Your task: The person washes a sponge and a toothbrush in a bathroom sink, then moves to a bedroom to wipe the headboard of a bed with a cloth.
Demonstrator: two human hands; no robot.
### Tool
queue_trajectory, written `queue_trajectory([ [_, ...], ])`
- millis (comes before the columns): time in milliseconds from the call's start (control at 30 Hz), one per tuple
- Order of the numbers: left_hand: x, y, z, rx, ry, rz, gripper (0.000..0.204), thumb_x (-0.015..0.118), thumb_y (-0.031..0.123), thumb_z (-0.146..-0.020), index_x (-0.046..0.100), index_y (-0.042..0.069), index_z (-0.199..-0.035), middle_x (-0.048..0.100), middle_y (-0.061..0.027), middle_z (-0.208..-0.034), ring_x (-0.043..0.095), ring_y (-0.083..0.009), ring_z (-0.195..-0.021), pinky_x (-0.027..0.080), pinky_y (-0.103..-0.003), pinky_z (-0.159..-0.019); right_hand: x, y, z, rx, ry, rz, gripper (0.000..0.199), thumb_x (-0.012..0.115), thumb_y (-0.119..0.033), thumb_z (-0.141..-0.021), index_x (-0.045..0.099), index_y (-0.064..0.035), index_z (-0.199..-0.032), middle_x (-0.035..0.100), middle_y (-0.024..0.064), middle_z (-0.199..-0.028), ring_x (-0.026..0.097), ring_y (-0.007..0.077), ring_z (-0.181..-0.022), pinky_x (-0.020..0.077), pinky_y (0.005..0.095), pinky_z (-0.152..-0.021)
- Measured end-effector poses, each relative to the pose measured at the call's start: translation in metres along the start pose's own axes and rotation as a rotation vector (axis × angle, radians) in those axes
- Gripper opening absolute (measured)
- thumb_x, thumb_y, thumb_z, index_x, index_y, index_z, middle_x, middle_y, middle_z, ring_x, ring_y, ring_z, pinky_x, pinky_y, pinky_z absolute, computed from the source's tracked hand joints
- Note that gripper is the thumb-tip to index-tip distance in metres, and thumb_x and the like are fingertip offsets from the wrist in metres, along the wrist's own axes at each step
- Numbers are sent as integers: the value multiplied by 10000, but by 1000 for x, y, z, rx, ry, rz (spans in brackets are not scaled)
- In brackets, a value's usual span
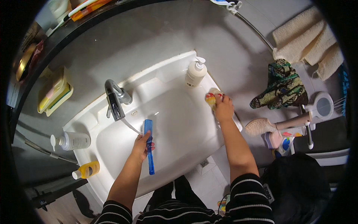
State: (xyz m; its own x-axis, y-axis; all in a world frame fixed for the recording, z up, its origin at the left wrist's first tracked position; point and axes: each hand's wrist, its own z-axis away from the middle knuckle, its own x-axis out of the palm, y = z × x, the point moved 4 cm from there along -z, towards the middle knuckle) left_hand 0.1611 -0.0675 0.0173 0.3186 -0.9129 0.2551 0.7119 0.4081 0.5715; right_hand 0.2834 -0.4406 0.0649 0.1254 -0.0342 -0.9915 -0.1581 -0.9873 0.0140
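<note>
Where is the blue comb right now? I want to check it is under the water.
In the head view, the blue comb is in the left hand, over the white sink, its top by the stream from the faucet.

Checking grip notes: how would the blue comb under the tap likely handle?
The blue comb looks like thin rigid plastic, so probably stiff and light. Water from the faucet runs onto it, so it is likely slippery in the left hand. Flat, so unlikely to roll.

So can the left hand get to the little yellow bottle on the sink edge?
Probably yes. The left hand is busy holding the blue brush under the tap water, but the yellow bottle lies on the sink rim just to its left, with nothing between them. It would need to put the brush down first.
</note>
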Motion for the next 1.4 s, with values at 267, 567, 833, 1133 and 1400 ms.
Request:
queue_trajectory([
  [267, -32, -17, 0, -51, 7, -36, 292, 674, 290, -853, 485, 119, -995, 577, -40, -830, 585, -159, -592, 537, -313, -503, -36, -8, 132, 114, -191, -141, 453, 643, -292, -750, 610, -84, -1151, 561, 171, -1061, 547, 356, -962, 499, 440, -790],
  [567, -80, -10, 21, 11, 89, -39, 341, 658, 266, -865, 453, 84, -1067, 535, -34, -842, 578, -154, -618, 535, -305, -511, -35, -222, 261, -425, -346, -608, 417, 612, -239, -768, 568, -67, -1146, 589, 133, -1045, 550, 320, -992, 484, 429, -818],
  [833, -99, 8, 50, 64, 108, -97, 540, 665, 251, -865, 404, 26, -1282, 539, -68, -946, 582, -151, -699, 534, -276, -561, 35, -81, 126, -82, -106, -936, 299, 616, -118, -785, 596, -37, -1072, 589, 131, -1037, 556, 322, -915, 481, 410, -814],
  [1133, -132, 17, 94, 113, 143, -233, 483, 658, 207, -873, 435, 38, -1266, 534, -33, -887, 574, -108, -669, 503, -238, -533, -29, -128, 204, -687, -239, -378, 255, 687, -182, -688, 705, -188, -942, 619, 74, -1021, 542, 305, -906, 447, 423, -765],
  [1400, -173, 21, 140, 206, 174, -331, 478, 670, 191, -863, 460, 25, -1259, 573, -63, -958, 570, -114, -720, 490, -237, -572, -53, -320, 338, -1275, -577, -822, 179, 579, -299, -816, 689, -295, -958, 548, 36, -1142, 498, 262, -1078, 387, 423, -869],
])
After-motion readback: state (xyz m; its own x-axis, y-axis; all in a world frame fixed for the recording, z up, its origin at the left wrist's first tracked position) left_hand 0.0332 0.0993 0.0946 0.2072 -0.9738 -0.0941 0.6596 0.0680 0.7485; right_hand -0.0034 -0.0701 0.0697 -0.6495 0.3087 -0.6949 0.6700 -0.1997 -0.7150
